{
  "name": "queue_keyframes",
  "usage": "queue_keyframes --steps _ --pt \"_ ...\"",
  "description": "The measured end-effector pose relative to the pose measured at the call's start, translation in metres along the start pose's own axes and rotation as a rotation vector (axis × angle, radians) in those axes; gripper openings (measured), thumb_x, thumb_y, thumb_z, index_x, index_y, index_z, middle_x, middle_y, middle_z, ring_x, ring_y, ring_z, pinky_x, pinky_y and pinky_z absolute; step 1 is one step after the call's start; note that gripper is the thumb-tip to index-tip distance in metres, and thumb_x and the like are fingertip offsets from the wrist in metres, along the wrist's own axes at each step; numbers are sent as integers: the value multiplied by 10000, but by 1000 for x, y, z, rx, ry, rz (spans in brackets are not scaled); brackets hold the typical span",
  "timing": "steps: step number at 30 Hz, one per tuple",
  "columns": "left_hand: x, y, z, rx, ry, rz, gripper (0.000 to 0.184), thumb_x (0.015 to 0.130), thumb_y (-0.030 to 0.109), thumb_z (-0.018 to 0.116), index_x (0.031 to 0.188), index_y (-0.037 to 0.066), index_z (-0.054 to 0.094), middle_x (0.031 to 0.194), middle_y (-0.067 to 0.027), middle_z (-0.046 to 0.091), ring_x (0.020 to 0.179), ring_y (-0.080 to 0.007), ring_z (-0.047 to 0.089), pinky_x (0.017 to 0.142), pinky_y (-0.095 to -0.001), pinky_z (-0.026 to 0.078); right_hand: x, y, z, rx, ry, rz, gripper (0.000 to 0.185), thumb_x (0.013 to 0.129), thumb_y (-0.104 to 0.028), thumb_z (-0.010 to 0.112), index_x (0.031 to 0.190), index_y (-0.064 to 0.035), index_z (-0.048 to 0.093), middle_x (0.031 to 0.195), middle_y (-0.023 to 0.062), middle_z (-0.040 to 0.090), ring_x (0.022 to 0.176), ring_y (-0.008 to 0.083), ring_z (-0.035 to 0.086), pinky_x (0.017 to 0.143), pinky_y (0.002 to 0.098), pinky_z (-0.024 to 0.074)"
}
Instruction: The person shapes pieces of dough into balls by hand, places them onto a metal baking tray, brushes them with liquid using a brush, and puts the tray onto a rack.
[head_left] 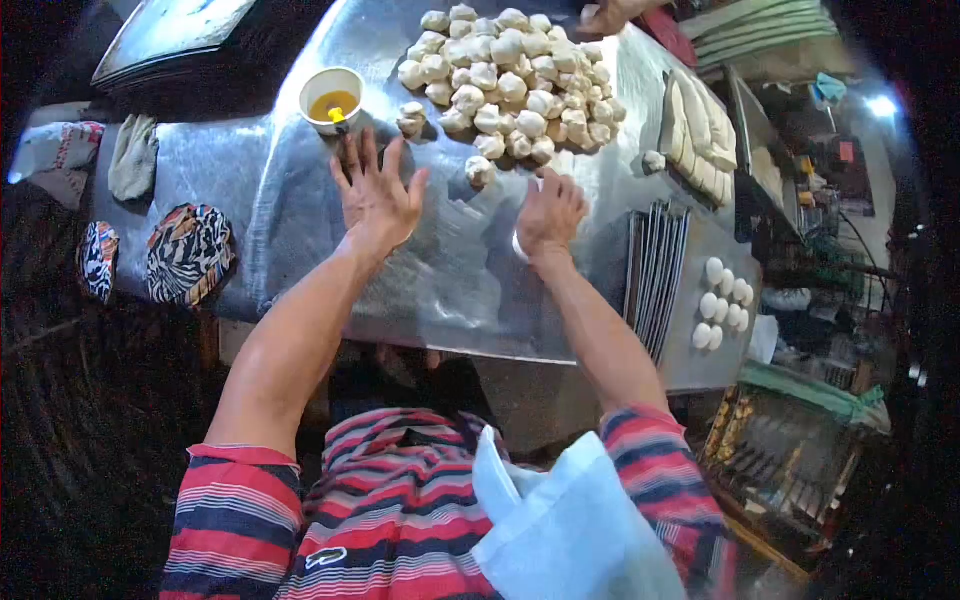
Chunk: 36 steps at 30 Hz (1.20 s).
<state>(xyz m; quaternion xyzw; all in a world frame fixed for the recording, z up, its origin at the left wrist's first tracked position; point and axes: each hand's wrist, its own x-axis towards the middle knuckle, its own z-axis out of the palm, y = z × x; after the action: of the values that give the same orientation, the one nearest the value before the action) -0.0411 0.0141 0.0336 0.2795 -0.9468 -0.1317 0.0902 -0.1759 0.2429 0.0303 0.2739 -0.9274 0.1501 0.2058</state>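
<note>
My left hand (pixel 376 195) lies palm down on the metal table (pixel 440 290), fingers spread, just below a white bowl (pixel 348 80). In the bowl is a yellowish liquid with a yellow-and-black handle (pixel 338 117) leaning out. To the right, my right hand (pixel 551 210) is also palm down, its fingers bent and close together. White slivers show at the heel of each hand; what they belong to is unclear. Beyond the hands is a big heap of pale, knobby dough balls (pixel 512 88). Single dough balls sit apart near the bowl (pixel 411 120) and near my right hand (pixel 480 171).
Several white eggs (pixel 722 305) lie at right, beside stacked metal trays (pixel 655 275). Pale dough strips (pixel 698 135) lie behind them. Patterned cloth items (pixel 190 255) and a glove (pixel 134 160) lie at left. Another person's hand (pixel 610 14) reaches in at the far edge.
</note>
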Motion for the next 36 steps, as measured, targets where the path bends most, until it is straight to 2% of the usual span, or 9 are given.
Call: queue_keyframes --steps 4,7,8,9,12,17,23,25,36 --pt "-3 -9 10 -126 189 66 659 1009 562 578 1499 122 549 1678 -253 323 1601 -417 183 1289 -605 121 7 4 -5 180 -190 -33 263 1014 -275 582 1200 -102 650 1171 156 667 1121 366 594 986 508 443" --pt "3 -59 1 -732 -183 59 496 984 445 663 1327 88 693 1623 -242 419 1547 -422 307 1267 -552 243 -12 21 -17 502 7 289 255 1003 -282 603 1134 -86 700 1103 179 686 1104 397 615 981 526 464" --pt "-22 -62 -7 -468 -64 125 430 961 392 700 1251 74 729 1553 -235 499 1472 -427 408 1220 -534 317 -23 35 -38 307 -313 121 271 984 -298 647 1083 -62 738 1032 191 700 1060 410 635 960 531 486" --pt "-52 -60 -16 -217 68 214 365 938 339 737 1174 61 764 1483 -228 580 1397 -431 510 1172 -517 391 -56 37 -44 417 -114 -57 279 951 -310 703 1051 -53 742 1007 199 715 1028 426 653 938 533 500" --pt "-76 -50 -11 -567 -104 -56 260 858 150 854 1015 17 696 1033 -113 715 902 -261 686 859 -409 555 -86 27 -113 703 -524 354 337 905 -225 808 1151 -39 672 1109 165 730 987 333 703 886 440 542" --pt "-114 178 -37 -1068 -340 57 331 906 80 807 1216 9 714 1025 -50 715 928 -144 682 840 -300 561 -115 130 -258 1063 -218 475 408 886 -232 834 1227 -49 704 1001 137 760 887 211 709 819 366 558" --pt "-163 505 -38 -866 -148 882 423 795 156 875 1202 132 762 1072 -88 776 1061 -288 693 928 -432 524 -172 396 -345 780 216 821 327 913 -27 761 1235 -10 704 1031 99 744 940 179 706 814 324 584" --pt "-175 573 -12 -874 -313 776 395 817 223 851 1195 153 762 1048 -94 785 1047 -329 682 973 -489 461 -180 440 -351 830 253 857 325 898 -26 774 1214 -1 703 1041 120 755 971 202 724 843 340 588" --pt "-188 643 22 -367 -125 830 141 865 256 773 977 174 800 915 -100 775 1006 -327 688 894 -480 511 -167 488 -355 150 -90 623 351 895 -103 760 1236 -38 707 1284 162 692 1243 301 639 1067 438 477"
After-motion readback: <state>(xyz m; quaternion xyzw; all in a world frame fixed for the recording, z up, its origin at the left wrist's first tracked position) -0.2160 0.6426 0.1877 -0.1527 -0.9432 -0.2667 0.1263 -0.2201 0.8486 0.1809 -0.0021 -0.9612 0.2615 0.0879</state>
